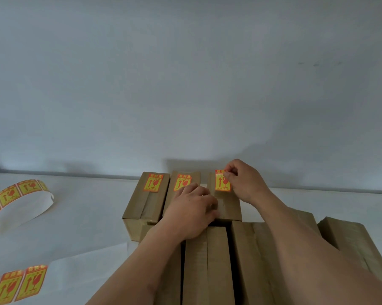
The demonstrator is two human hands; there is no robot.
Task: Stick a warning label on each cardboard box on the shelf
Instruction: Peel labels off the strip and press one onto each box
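On back-row cardboard box (226, 205), right hand (246, 183) fingers pinch warning label (222, 181); left hand (191, 212) lies flat, fingers extended, steadying it.

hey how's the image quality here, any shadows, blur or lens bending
Head view: dim, flat, bluish light; soft shadows on the wall behind the boxes and right hand; wide-angle bending curves the shelf edge and label strip; label print is too soft to read.

Two bare forearms showed, with no sleeves visible. The left hand (191, 213) and right hand (245, 180) wore no gloves, rings or watch.
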